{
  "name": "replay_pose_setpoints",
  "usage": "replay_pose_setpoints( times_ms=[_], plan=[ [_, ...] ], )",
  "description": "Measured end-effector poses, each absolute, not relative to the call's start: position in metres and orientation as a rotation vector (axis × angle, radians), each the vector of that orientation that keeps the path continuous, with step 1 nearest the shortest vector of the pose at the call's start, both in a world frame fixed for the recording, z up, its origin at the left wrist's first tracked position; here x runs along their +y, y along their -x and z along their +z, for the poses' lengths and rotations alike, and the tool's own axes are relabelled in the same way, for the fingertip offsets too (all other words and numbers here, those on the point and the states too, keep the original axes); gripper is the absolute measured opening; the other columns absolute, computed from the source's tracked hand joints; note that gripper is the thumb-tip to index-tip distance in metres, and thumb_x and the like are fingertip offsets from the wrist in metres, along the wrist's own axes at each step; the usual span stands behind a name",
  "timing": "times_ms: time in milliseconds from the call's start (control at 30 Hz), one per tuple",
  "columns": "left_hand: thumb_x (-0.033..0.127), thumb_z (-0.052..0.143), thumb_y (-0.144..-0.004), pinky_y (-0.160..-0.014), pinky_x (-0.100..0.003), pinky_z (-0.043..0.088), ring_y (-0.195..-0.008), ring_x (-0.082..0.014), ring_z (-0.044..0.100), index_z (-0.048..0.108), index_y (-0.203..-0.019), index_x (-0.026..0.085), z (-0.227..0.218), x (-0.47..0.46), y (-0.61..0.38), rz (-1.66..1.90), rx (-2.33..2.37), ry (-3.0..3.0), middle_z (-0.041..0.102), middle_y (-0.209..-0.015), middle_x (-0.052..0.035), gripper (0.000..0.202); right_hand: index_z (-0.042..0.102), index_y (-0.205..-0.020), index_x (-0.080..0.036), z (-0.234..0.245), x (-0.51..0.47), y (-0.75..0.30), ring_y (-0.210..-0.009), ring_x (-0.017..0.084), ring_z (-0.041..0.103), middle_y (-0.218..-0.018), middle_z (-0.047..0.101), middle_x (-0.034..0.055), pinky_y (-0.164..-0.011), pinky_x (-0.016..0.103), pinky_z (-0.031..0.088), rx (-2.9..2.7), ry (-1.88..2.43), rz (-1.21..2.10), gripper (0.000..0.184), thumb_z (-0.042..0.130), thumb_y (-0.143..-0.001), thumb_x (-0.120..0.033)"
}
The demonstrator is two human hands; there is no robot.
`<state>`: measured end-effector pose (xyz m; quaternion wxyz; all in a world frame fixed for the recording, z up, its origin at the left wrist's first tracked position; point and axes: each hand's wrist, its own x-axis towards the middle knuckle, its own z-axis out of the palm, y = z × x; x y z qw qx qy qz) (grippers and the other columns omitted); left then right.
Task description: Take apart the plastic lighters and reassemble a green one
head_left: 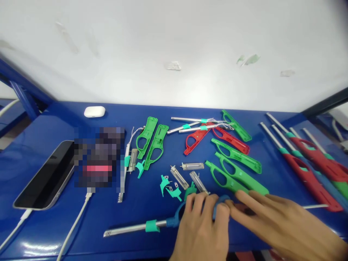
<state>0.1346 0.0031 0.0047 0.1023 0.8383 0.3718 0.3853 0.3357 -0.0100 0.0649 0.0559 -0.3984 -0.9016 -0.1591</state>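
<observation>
A blue long-reach gas lighter (174,219) lies across the front of the table, its metal tube pointing left with a teal piece round it. My left hand (202,226) has its fingers curled over the blue body near the trigger ring. At the handle's right part, my right hand (280,217) presses its fingertips on it, covering most of that end. Just beyond my hands are green handle shells (231,179), clear fuel tanks (179,177) and teal triggers (174,193). A thin white rod (317,206) shows past my right hand; what it belongs to is hidden.
Assembled red lighters (304,174) lie at the right. Metal tubes with wires (190,127) and red shells (231,139) lie at the back. Two phones, one black (47,174) and one blurred (100,159), trail cables at left. A white earbud case (94,111) sits behind.
</observation>
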Motion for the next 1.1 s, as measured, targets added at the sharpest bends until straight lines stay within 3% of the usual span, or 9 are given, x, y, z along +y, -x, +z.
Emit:
replay_pose_setpoints(
  times_ms=[133,333,500,600,800,900,1100],
  plan=[
    [0.004,0.052,-0.097,-0.074,-0.041,0.064,-0.084,-0.0250,0.074,0.061,-0.099,0.017,0.006,0.006,-0.135,1.127,1.096,-2.463,0.079,-0.101,-0.0062,0.016,0.056,-0.118,-0.026,0.059,-0.015,-0.337,-0.060,0.019,0.076,-0.092,0.079,0.0019,-0.049,0.032,0.056,-2.718,1.319,-0.465,0.051,0.015,-0.103,0.001],
    [0.003,0.051,-0.097,-0.074,-0.041,0.064,-0.084,-0.0252,0.075,0.060,-0.096,0.018,0.004,0.008,-0.135,1.140,1.094,-2.480,0.080,-0.100,-0.0063,0.018,0.058,-0.105,-0.022,0.064,-0.007,-0.333,-0.056,0.017,0.075,-0.084,0.078,0.0042,-0.042,0.029,0.052,-2.779,1.278,-0.412,0.051,0.010,-0.107,-0.003],
    [0.003,0.052,-0.098,-0.076,-0.039,0.063,-0.087,-0.0251,0.076,0.062,-0.097,0.018,0.002,0.005,-0.134,1.160,1.109,-2.512,0.081,-0.101,-0.0057,0.018,0.062,-0.101,-0.022,0.079,-0.002,-0.338,-0.062,0.018,0.076,-0.083,0.079,0.0042,-0.046,0.029,0.053,-2.812,1.208,-0.464,0.049,0.019,-0.103,0.002],
    [0.004,0.055,-0.098,-0.077,-0.039,0.063,-0.087,-0.0244,0.076,0.063,-0.096,0.018,0.000,0.002,-0.136,1.167,1.122,-2.539,0.081,-0.101,-0.0047,0.016,0.063,-0.108,-0.022,0.087,0.003,-0.341,-0.071,0.016,0.078,-0.090,0.081,0.0020,-0.053,0.026,0.054,-2.750,1.178,-0.452,0.043,0.028,-0.103,0.002],
    [0.011,0.062,-0.097,-0.073,-0.038,0.062,-0.079,-0.0240,0.074,0.063,-0.094,0.019,-0.010,0.000,-0.141,1.197,1.250,-2.557,0.074,-0.087,-0.0056,0.009,0.064,-0.100,-0.024,0.082,0.043,-0.303,-0.051,0.014,0.059,-0.090,0.070,-0.0015,-0.044,0.032,0.031,-2.775,1.281,-0.005,0.028,0.053,-0.091,0.000],
    [0.015,0.065,-0.097,-0.069,-0.037,0.060,-0.078,-0.0240,0.072,0.062,-0.093,0.020,-0.016,0.002,-0.141,1.201,1.302,-2.557,0.071,-0.085,-0.0060,0.007,0.069,-0.098,-0.025,0.077,0.075,-0.274,-0.048,0.012,0.047,-0.089,0.064,-0.0025,-0.046,0.032,0.015,-2.848,1.296,0.021,0.023,0.067,-0.089,-0.003],
    [0.012,0.072,-0.088,-0.068,-0.034,0.060,-0.076,-0.0215,0.072,0.062,-0.084,0.023,-0.028,-0.001,-0.149,1.281,1.305,-2.548,0.072,-0.089,-0.0042,0.016,0.074,-0.120,-0.026,0.076,0.104,-0.253,-0.050,0.009,0.044,-0.092,0.066,-0.0020,-0.047,0.030,0.013,-2.900,1.207,0.009,0.032,0.066,-0.096,-0.007]
  ],
)
